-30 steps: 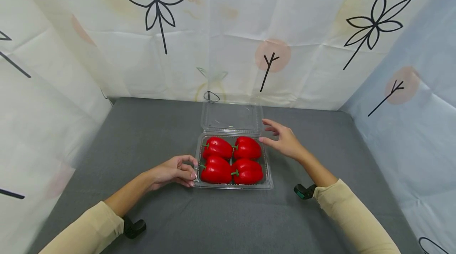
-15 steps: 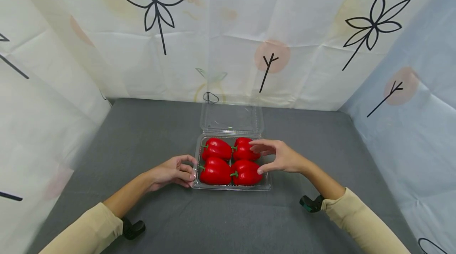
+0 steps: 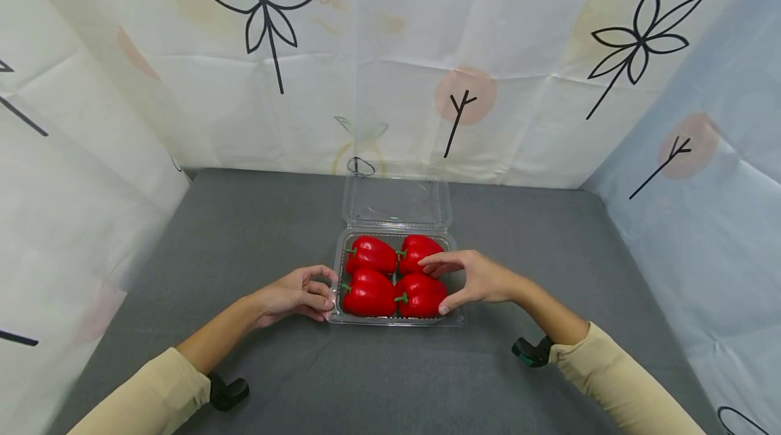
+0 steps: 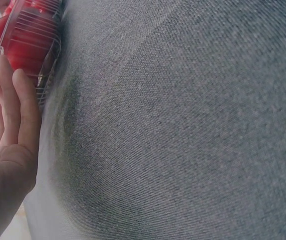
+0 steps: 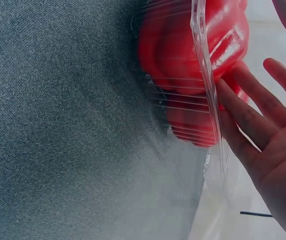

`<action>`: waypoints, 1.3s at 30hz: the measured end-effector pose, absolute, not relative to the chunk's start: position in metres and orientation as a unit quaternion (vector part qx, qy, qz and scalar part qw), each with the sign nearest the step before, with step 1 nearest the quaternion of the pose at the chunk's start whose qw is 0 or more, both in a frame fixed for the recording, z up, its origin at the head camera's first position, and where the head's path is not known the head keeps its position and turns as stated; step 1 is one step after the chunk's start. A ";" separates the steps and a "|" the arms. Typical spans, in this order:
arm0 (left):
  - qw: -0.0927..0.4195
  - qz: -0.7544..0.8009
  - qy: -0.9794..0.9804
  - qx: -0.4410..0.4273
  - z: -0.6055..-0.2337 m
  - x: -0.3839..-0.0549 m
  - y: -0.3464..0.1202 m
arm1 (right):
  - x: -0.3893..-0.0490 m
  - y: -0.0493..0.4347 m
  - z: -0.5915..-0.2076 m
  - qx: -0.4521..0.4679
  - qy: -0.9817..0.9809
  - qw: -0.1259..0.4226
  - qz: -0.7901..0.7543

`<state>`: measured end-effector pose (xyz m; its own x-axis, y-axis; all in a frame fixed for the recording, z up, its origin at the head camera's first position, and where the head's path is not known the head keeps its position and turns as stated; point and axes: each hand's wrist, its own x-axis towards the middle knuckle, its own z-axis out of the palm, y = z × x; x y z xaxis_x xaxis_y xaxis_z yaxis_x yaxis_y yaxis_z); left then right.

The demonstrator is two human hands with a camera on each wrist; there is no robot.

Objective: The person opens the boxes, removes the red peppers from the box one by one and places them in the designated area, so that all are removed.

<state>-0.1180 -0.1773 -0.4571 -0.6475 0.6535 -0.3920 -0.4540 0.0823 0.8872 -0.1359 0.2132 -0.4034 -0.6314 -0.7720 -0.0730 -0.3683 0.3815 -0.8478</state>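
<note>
A clear plastic clamshell container [image 3: 460, 319], its lid [image 3: 396, 203] folded back, lies on the grey table with several red bell peppers in two rows. My left hand [image 3: 299, 294] holds its left rim, thumb and fingertips right at the edge; the left wrist view shows the fingers [image 4: 28, 107] along the ribbed side wall. Over the right side, my right hand [image 3: 478, 279] reaches around the near right bell pepper [image 3: 421, 296], thumb at its near end and fingers between it and the far right bell pepper [image 3: 419, 249]. In the right wrist view the fingers [image 5: 252, 120] are spread and fairly straight.
Grey cloth [image 3: 262, 218] covers the table around the container. Patterned white curtains [image 3: 390, 49] close off the back and both sides. Two more bell peppers fill the left half, one being the near left bell pepper [image 3: 369, 294].
My right hand has come from beside the lid's right edge down toward me, over the right-hand peppers, then slightly lower to the near one. The left hand has stayed at the rim.
</note>
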 end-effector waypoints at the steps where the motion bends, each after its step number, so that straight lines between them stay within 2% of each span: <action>1: 0.412 0.672 0.609 0.082 -0.457 -0.118 -0.177 | -0.136 0.212 -0.403 -0.358 0.799 0.238 -0.420; 14: 0.413 0.677 0.605 0.076 -0.458 -0.119 -0.176 | -0.136 0.197 -0.404 -0.368 0.836 0.229 -0.336; 39: 0.419 0.673 0.605 0.080 -0.460 -0.122 -0.176 | -0.129 0.189 -0.415 -0.346 0.865 0.176 -0.318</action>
